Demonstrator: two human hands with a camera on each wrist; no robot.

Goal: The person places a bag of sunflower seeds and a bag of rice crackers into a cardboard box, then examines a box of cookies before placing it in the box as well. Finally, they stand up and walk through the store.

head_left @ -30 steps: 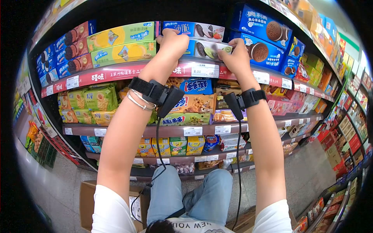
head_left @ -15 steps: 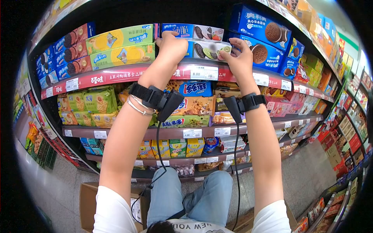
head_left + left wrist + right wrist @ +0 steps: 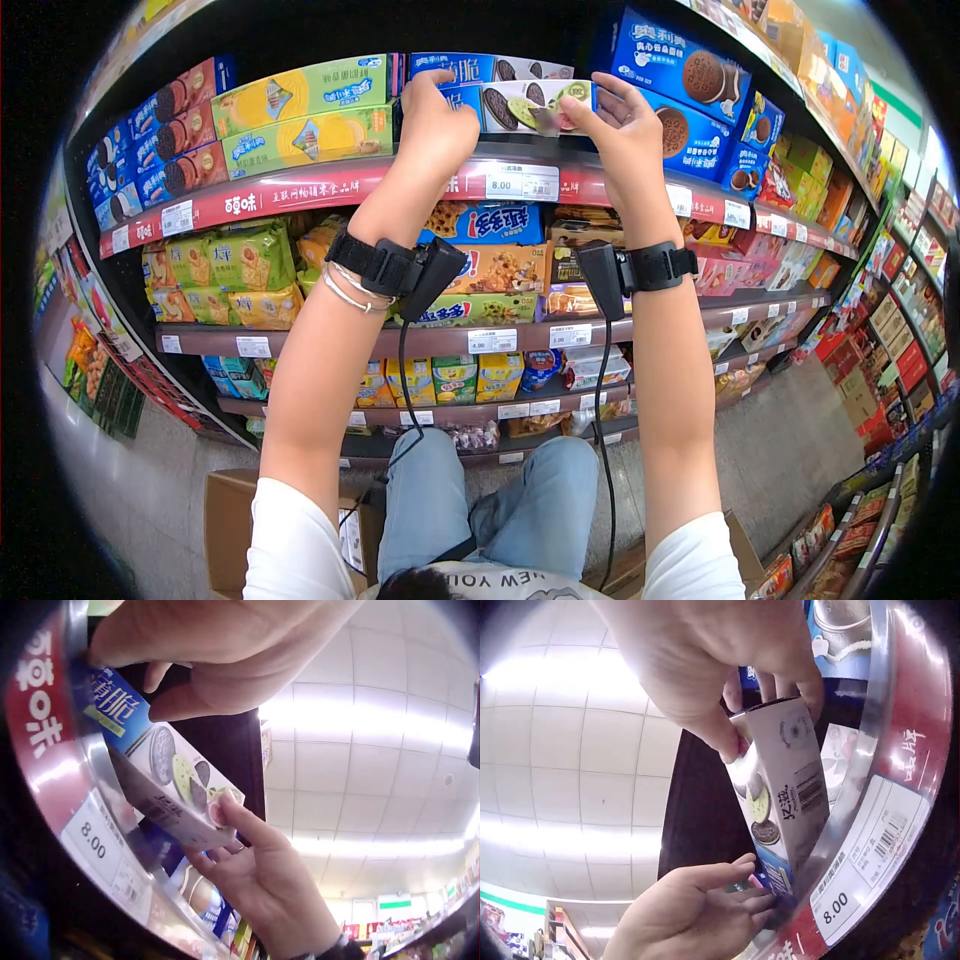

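Note:
A slim white-and-blue cookie box [image 3: 508, 107], printed with dark cookies and lime slices, is at the front of the upper shelf. My right hand [image 3: 625, 125] pinches its right end, thumb on the printed face and fingers around the end. My left hand [image 3: 437, 125] holds the blue left end, its fingers partly hidden there. In the left wrist view the box [image 3: 176, 766] slants across the shelf front, with the right hand [image 3: 262, 877] at its far end. A similar strawberry box [image 3: 535, 69] shows just behind and above it.
Green-and-yellow boxes [image 3: 305, 135] stand stacked left of the left hand. Large blue cookie boxes [image 3: 680, 70] flank the right hand. A red shelf edge with a price tag [image 3: 520, 182] reading 8.00 runs below. Packaged snacks [image 3: 490, 270] fill the lower shelf; an open carton [image 3: 235, 520] sits on the floor.
The lime cookie box has come up and forward and covers more of the strawberry box behind it. My right hand has moved up slightly with its end; the left hand stays at the other.

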